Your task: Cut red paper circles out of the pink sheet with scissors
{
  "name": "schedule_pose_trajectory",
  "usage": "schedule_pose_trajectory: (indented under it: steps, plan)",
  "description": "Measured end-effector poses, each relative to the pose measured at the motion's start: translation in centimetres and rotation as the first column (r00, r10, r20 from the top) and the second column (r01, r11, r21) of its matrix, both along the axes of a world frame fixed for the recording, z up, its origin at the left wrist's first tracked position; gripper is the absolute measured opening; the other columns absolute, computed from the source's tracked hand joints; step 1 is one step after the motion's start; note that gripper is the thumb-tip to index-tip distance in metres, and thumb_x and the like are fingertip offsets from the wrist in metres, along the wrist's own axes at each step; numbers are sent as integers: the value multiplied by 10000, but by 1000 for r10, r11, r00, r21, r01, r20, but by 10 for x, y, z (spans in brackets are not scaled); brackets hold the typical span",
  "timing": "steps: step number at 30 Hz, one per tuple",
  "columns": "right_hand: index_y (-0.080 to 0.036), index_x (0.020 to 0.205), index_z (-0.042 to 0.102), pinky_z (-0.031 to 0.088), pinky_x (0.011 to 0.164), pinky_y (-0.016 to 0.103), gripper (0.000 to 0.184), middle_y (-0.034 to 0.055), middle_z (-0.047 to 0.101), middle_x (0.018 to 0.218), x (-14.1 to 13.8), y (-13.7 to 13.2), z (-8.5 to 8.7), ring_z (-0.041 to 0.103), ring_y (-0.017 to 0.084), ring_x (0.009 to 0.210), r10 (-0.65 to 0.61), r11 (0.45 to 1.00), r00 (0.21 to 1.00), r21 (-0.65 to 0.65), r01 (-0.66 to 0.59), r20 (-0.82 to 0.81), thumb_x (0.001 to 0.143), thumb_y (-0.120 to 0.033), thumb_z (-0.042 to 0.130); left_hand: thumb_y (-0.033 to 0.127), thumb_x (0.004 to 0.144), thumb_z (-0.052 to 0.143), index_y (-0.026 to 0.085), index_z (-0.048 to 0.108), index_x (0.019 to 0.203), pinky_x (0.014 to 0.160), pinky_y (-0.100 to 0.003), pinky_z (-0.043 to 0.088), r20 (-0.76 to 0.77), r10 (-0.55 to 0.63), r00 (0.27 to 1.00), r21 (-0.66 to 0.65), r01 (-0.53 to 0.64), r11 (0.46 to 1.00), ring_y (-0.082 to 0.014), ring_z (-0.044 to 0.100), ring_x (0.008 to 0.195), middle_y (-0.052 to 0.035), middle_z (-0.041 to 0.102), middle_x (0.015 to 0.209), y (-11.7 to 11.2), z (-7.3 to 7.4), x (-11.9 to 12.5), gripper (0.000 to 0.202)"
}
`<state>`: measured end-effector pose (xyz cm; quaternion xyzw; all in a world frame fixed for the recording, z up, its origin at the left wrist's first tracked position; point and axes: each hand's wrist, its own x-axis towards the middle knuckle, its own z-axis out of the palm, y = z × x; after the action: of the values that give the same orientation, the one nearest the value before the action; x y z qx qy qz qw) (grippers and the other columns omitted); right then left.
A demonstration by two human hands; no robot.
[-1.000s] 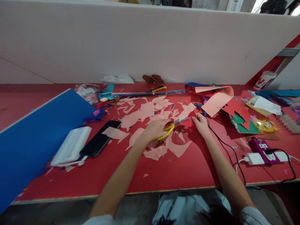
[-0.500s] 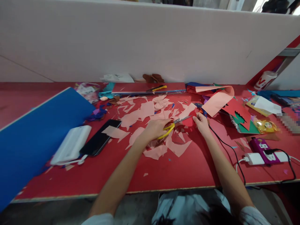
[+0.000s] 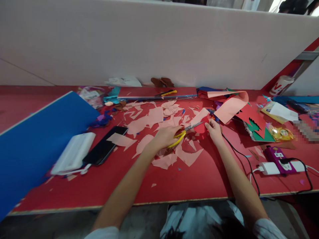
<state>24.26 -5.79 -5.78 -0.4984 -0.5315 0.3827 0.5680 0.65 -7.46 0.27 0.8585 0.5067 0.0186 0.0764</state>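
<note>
My left hand (image 3: pixel 166 136) is closed around the yellow handles of a pair of scissors (image 3: pixel 180 137), whose metal blades point right. At the blades is a small piece of red paper (image 3: pixel 201 128), hard to tell from the red table behind it. My right hand (image 3: pixel 213 130) pinches this red piece at its right edge, close to the blade tips. Cut scraps of pink paper (image 3: pixel 156 115) lie scattered under and around both hands. Beyond my right hand a folded pink sheet (image 3: pixel 230 109) rests on red paper (image 3: pixel 253 120).
On the left are a blue board (image 3: pixel 47 142), a white power bank-like block (image 3: pixel 74 153) and a black phone (image 3: pixel 106 146). A yellow-black cutter (image 3: pixel 166 93) lies at the back. At right sit a purple power adapter (image 3: pixel 280 160) with cables and a white cup (image 3: pixel 282 85).
The scissor blades appear to have shifted very slightly against the red piece. Both hands keep almost the same place, and the whole view has moved a little.
</note>
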Motion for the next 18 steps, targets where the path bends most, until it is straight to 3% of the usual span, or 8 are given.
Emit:
schedule_pose_trajectory:
  steps: [6,10,18]
  plan:
    - [-219,646,426,303,539,250,205,-53,384,579,-2,-3,2,356,111,549,-87,996,994,37,85,62,734,-381,516,373,838,460,215,524,1221,796,-326,464,16,38,999,-18,-37,999,-268,586,1065,-106,631,1196,-1,2,3,420]
    - [-219,679,448,333,577,259,164,-44,428,603,-1,-4,-1,398,127,585,-150,989,985,14,149,91,759,-355,496,402,841,457,212,505,1243,830,-331,463,27,48,999,-29,-47,998,-267,566,1113,-102,608,1244,-2,2,4,447]
    - [-217,700,462,358,616,274,150,-27,472,638,-8,-13,9,437,140,610,-169,982,976,105,155,137,801,-328,470,438,843,452,221,558,1170,770,-315,468,73,70,995,-29,-68,997,-260,599,1044,-93,639,1191,-6,1,11,407]
